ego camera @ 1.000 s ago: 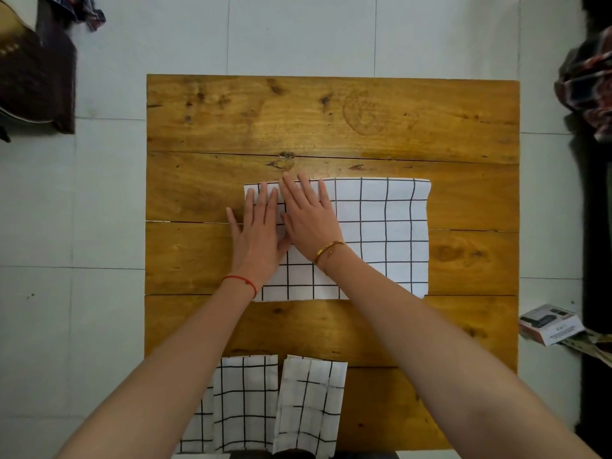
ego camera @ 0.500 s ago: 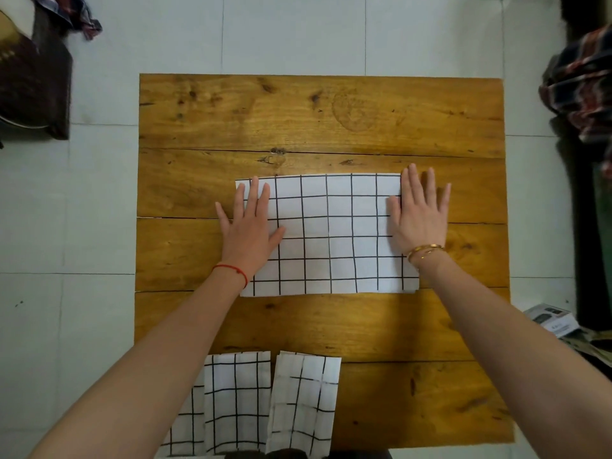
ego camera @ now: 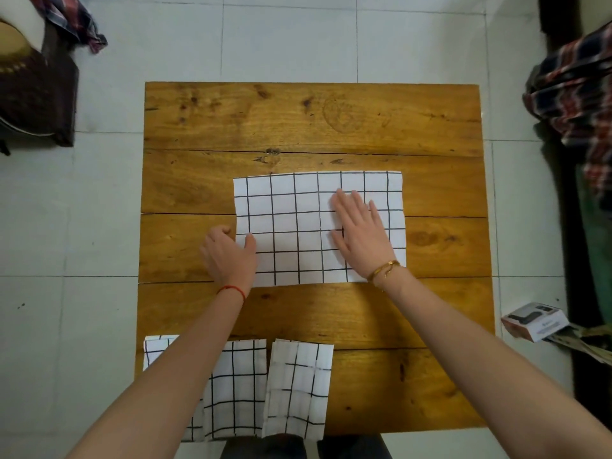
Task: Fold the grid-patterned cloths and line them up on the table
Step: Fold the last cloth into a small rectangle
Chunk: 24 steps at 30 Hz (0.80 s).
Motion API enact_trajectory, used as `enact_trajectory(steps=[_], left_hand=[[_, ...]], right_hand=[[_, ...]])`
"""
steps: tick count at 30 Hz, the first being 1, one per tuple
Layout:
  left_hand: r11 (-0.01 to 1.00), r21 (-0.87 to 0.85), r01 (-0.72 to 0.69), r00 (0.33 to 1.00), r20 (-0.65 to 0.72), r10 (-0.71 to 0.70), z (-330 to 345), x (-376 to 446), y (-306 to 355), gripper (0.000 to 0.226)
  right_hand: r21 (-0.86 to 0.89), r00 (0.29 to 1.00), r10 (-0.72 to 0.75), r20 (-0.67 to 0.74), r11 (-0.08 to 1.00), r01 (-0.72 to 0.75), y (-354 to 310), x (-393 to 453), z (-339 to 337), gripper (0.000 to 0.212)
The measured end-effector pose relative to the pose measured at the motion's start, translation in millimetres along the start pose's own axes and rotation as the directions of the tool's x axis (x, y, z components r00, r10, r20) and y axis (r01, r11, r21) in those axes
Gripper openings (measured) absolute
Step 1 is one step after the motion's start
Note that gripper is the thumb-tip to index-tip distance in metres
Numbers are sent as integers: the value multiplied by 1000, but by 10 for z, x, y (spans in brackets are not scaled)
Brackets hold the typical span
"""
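Observation:
A white cloth with a black grid [ego camera: 294, 226] lies flat in a wide rectangle at the middle of the wooden table [ego camera: 311, 127]. My left hand [ego camera: 230, 256] pinches the cloth's left edge, thumb on top and fingers curled under. My right hand [ego camera: 359, 228] rests flat on the right half, fingers spread. Three folded grid cloths sit side by side at the near edge: one [ego camera: 298, 389] on the right, one [ego camera: 236, 389] in the middle, one [ego camera: 155, 351] at the left, mostly hidden by my left forearm.
The table stands on a pale tiled floor. A dark bag [ego camera: 33, 87] and plaid fabric [ego camera: 73, 21] lie at far left. More plaid fabric [ego camera: 576, 94] hangs at the right, and a small white box [ego camera: 533, 321] sits on the floor beside the table.
My right hand swept from the cloth's left side to its right edge, then came back inward onto the right half. My left hand went from flat to gripping the left edge.

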<state>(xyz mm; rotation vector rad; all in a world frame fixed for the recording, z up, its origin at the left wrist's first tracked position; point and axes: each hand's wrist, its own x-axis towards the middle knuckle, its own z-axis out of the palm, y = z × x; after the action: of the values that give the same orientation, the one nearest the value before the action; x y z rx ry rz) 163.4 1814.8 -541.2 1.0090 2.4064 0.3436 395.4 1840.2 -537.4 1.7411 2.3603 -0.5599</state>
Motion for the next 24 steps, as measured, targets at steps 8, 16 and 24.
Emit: enact_trajectory(steps=[8,16,24], left_hand=[[980,-20,196,967,167,-190,94,68,-112,36],[941,-218,259,943,270,-196,-141,-44,166,40],[903,-421,83,928,362,84,-375,-109,302,61]], right_hand=[[-89,988,27,153,996,-13,-188,-59,198,73],[-55,987,35,155,998,-27,-200,-52,194,74],[-99,994,-10,110,995,21,-301,8,210,77]])
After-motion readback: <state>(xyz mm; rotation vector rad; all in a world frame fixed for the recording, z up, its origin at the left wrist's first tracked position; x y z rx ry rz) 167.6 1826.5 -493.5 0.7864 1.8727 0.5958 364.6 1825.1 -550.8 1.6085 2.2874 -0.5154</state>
